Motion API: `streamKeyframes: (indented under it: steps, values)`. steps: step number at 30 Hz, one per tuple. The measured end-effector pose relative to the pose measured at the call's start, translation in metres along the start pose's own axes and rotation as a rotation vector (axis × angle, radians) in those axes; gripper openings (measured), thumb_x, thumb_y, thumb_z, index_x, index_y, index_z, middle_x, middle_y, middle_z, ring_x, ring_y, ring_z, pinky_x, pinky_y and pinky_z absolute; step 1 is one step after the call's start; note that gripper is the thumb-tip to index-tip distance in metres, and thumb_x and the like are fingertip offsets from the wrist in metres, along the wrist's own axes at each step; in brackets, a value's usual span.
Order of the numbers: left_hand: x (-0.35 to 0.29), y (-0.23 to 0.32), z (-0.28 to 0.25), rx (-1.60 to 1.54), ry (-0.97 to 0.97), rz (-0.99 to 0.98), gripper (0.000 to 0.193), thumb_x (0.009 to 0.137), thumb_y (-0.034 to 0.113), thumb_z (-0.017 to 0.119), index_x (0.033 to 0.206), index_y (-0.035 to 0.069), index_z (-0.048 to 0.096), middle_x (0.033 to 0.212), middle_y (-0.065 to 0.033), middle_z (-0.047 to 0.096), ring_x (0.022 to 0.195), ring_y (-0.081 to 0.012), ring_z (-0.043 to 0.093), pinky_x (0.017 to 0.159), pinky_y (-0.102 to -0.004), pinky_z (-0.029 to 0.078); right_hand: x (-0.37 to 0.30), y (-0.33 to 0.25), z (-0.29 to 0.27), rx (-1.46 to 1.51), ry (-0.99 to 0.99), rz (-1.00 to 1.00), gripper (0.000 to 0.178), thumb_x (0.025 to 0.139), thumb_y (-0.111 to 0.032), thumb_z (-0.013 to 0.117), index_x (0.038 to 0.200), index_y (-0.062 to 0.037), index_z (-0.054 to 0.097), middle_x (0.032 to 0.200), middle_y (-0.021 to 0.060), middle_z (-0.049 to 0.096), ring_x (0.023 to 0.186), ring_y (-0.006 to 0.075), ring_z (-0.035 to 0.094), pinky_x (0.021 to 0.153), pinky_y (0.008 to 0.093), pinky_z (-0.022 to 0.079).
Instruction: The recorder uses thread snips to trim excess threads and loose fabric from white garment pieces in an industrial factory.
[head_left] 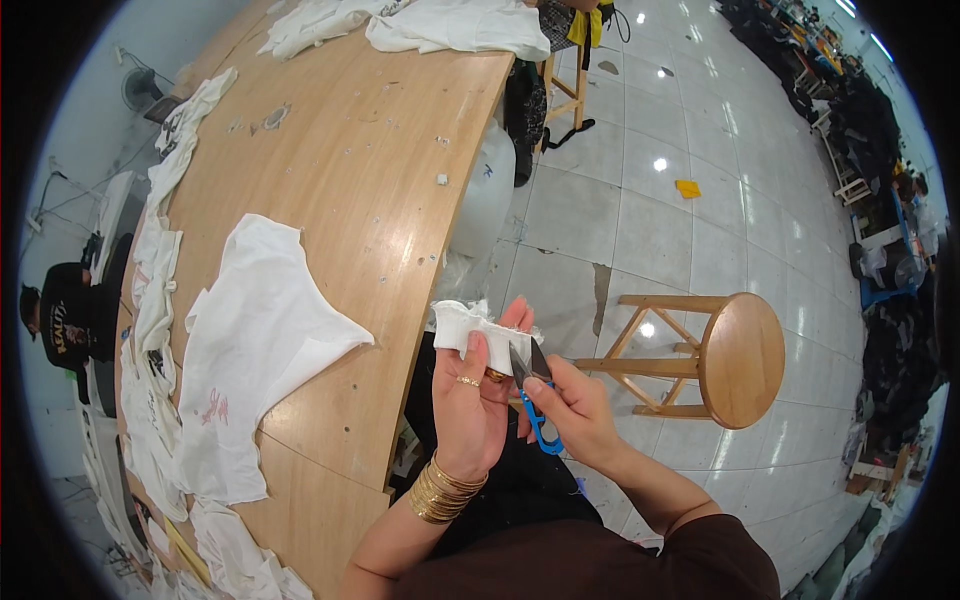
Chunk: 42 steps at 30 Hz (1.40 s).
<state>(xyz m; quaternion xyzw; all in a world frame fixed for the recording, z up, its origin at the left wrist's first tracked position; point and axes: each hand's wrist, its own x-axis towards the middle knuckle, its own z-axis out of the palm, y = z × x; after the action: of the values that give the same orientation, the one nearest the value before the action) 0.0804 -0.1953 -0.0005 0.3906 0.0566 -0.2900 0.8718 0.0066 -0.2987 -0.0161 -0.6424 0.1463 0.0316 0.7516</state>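
Note:
My left hand (471, 415) is closed on a small white piece of knit fabric (455, 328), with the thumb pressed on its face. The fabric looks folded, and its upper edge is frayed with loose threads. In my right hand (582, 410) is a pair of thread snips (542, 425) with a blue handle and dark pointed blades. The blades are parted at the right end of the fabric; whether they touch it I cannot tell. To the left, a white garment (250, 340) with a small reddish mark lies spread on the wooden table (370, 190).
More white garments (150, 400) line the table's left edge, and others (455, 25) lie at its far end. A round wooden stool (742, 360) stands to my right on the tiled floor. Another person sits beyond the far corner. Dark piles of cloth (880, 380) run along the right side.

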Motion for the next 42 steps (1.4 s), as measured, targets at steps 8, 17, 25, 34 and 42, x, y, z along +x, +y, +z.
streamKeyframes:
  steps: [8, 17, 25, 34, 42]
  values:
    - [0.001, -0.001, -0.002, -0.044, -0.015, 0.059, 0.038, 0.097, 0.020, 0.037, 0.129, 0.003, 0.026, 0.131, -0.0251, 0.040, 0.123, -0.0317, 0.042, 0.095, -0.0376, 0.042, -0.001, 0.004, 0.003, 0.071, 0.042, -0.041, 0.019, 0.093, -0.019, 0.048, 0.092, -0.0016, 0.052, 0.057, 0.0041, 0.058, 0.048, 0.0085, 0.056, 0.044, 0.0223, 0.042]
    - [0.000, 0.000, -0.001, -0.089, -0.016, 0.071, 0.041, 0.097, 0.019, 0.035, 0.132, 0.003, 0.022, 0.132, -0.0257, 0.038, 0.123, -0.0334, 0.041, 0.098, -0.0402, 0.040, -0.002, 0.000, 0.004, 0.009, 0.044, -0.074, 0.021, 0.094, -0.017, 0.046, 0.087, 0.0015, 0.050, 0.065, 0.0061, 0.057, 0.053, 0.0117, 0.057, 0.045, 0.0227, 0.044]
    - [-0.003, -0.001, -0.002, -0.069, -0.029, 0.137, 0.039, 0.096, 0.015, 0.036, 0.130, 0.002, 0.023, 0.132, -0.0253, 0.038, 0.123, -0.0326, 0.041, 0.097, -0.0395, 0.041, -0.003, 0.002, 0.006, -0.039, 0.046, -0.071, 0.018, 0.093, -0.018, 0.047, 0.089, -0.0004, 0.051, 0.061, 0.0049, 0.058, 0.050, 0.0099, 0.057, 0.044, 0.0230, 0.043]
    - [-0.006, -0.002, -0.004, 0.013, -0.006, 0.158, 0.040, 0.091, 0.002, 0.045, 0.126, 0.002, 0.027, 0.132, -0.0235, 0.041, 0.121, -0.0300, 0.044, 0.088, -0.0338, 0.047, -0.002, -0.002, 0.013, -0.065, 0.115, -0.090, 0.017, 0.093, -0.017, 0.049, 0.085, -0.0021, 0.049, 0.057, 0.0043, 0.058, 0.046, 0.0099, 0.055, 0.043, 0.0239, 0.042]
    - [-0.011, 0.001, -0.002, 0.065, 0.025, 0.116, 0.042, 0.090, 0.005, 0.047, 0.128, 0.000, 0.029, 0.133, -0.0228, 0.040, 0.122, -0.0289, 0.042, 0.094, -0.0380, 0.043, 0.002, 0.011, 0.023, 0.060, 0.181, -0.144, 0.020, 0.093, -0.017, 0.049, 0.082, -0.0013, 0.048, 0.057, 0.0048, 0.057, 0.047, 0.0091, 0.055, 0.042, 0.0230, 0.042]
